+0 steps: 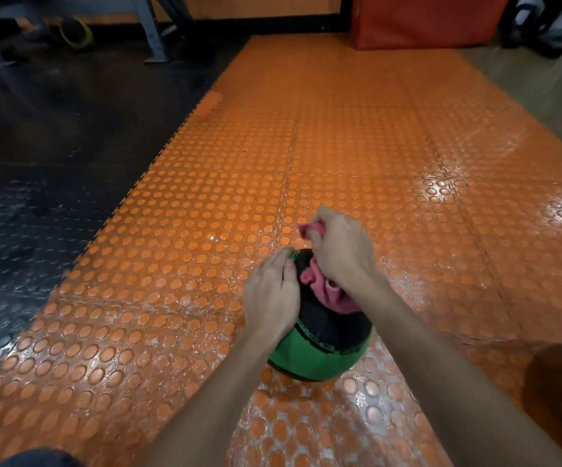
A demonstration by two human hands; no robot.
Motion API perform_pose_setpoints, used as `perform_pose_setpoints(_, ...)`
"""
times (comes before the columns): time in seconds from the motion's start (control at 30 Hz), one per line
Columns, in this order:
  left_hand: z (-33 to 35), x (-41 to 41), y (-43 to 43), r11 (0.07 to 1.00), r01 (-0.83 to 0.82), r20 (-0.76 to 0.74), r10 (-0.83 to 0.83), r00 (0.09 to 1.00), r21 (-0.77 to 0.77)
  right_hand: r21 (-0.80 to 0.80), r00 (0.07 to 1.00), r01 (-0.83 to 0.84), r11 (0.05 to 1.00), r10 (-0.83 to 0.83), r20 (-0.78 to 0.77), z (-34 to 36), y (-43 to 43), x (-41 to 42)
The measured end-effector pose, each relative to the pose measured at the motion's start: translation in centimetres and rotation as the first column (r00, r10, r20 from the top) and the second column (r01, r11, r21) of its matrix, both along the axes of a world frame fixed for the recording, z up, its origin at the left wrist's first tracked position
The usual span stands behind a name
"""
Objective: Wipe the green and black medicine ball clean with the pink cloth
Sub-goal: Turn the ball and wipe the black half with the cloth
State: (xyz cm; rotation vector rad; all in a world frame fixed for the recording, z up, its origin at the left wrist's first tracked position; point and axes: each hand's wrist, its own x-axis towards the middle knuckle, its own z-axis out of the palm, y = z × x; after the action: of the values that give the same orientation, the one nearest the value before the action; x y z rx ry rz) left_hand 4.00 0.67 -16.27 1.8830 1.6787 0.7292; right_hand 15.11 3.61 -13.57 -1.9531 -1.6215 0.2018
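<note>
While the ball (309, 352) sits on the orange mat (171, 264), heavy I'd guess and apt to roll, my left hand (271, 294) seems to press flat on its side and my right hand (340, 251) grips the limp cloth (326, 293) bunched on top.

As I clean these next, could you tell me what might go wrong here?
The green and black medicine ball rests on a glossy studded orange mat, steadied only by the left hand at its side, so it could roll. The right hand grips the pink cloth bunched, so the wipe may miss patches.
</note>
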Motion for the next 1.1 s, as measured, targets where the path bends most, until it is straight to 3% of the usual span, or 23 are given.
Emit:
perform_pose_setpoints(0.07, -0.2, -0.3, -0.9, 0.998, 0.046, -0.005, -0.046, 0.999, 0.046, 0.095, 0.987, 0.119, 0.988, -0.107, -0.120, 0.8, 1.4, 1.3)
perform_pose_setpoints(0.13, -0.6, -0.8, -1.7, 0.993, 0.089, -0.006, -0.088, 0.996, 0.082, 0.067, 0.963, 0.147, 0.987, -0.128, -0.236, 1.5, 2.1, 2.6)
perform_pose_setpoints(0.2, -0.7, -1.1, -1.8, 0.992, 0.101, -0.006, -0.101, 0.995, 0.077, -0.156, 0.953, -0.042, 0.987, -0.007, -0.303, 1.0, 1.9, 2.6)
perform_pose_setpoints(0.23, -0.7, -1.1, -1.7, 0.993, 0.099, -0.014, -0.099, 0.995, 0.062, -0.296, 0.946, -0.152, 0.943, 0.051, -0.321, 0.4, 1.5, 2.1)
perform_pose_setpoints(0.27, -0.6, -1.0, -1.7, 0.994, 0.096, -0.023, -0.095, 0.995, 0.048, -0.388, 0.957, -0.198, 0.900, 0.092, -0.276, -0.4, 1.1, 1.8)
perform_pose_setpoints(0.33, -0.6, -0.6, -1.8, 0.996, 0.086, -0.030, -0.085, 0.996, 0.031, -0.410, 0.988, -0.148, 0.900, 0.120, -0.092, -1.0, 0.6, 1.5)
perform_pose_setpoints(0.47, -0.4, 0.0, -2.0, 0.994, 0.102, -0.050, -0.100, 0.994, 0.034, -0.141, 0.994, 0.025, 0.990, -0.010, 0.107, -0.4, -3.3, 1.1)
perform_pose_setpoints(0.57, -0.4, 0.6, -1.5, 0.991, 0.131, -0.075, -0.129, 0.989, 0.025, 0.113, 0.958, 0.041, 0.993, -0.071, 0.278, -0.7, -8.1, -0.3)
perform_pose_setpoints(0.7, -0.4, 1.1, -0.7, 0.992, 0.128, -0.051, -0.128, 0.990, -0.007, 0.294, 0.956, -0.016, 0.956, -0.071, 0.284, -2.3, -11.9, -1.4)
perform_pose_setpoints(0.77, -0.4, 1.4, -1.2, 0.989, 0.148, -0.081, -0.146, 0.986, 0.018, 0.224, 0.956, 0.031, 0.974, -0.095, 0.279, -1.8, -10.9, -0.5)
perform_pose_setpoints(0.87, -0.5, 1.7, -2.5, 0.981, 0.178, -0.149, -0.165, 0.975, 0.077, -0.097, 0.970, 0.165, 0.981, -0.144, 0.197, -2.0, -6.6, 3.3)
perform_pose_setpoints(0.97, -0.7, 1.7, -3.4, 0.978, 0.181, -0.164, -0.162, 0.973, 0.103, -0.387, 0.979, 0.081, 0.918, -0.147, -0.144, -2.6, -3.6, 6.6)
perform_pose_setpoints(1.03, -0.6, 1.7, -3.3, 0.983, 0.152, -0.151, -0.136, 0.979, 0.102, -0.380, 0.948, -0.001, 0.925, -0.121, -0.296, -2.8, -3.8, 6.6)
perform_pose_setpoints(1.1, -0.3, 1.4, -2.8, 0.986, 0.137, -0.120, -0.125, 0.985, 0.095, -0.273, 0.968, 0.029, 0.962, -0.095, -0.233, -2.6, -5.7, 5.4)
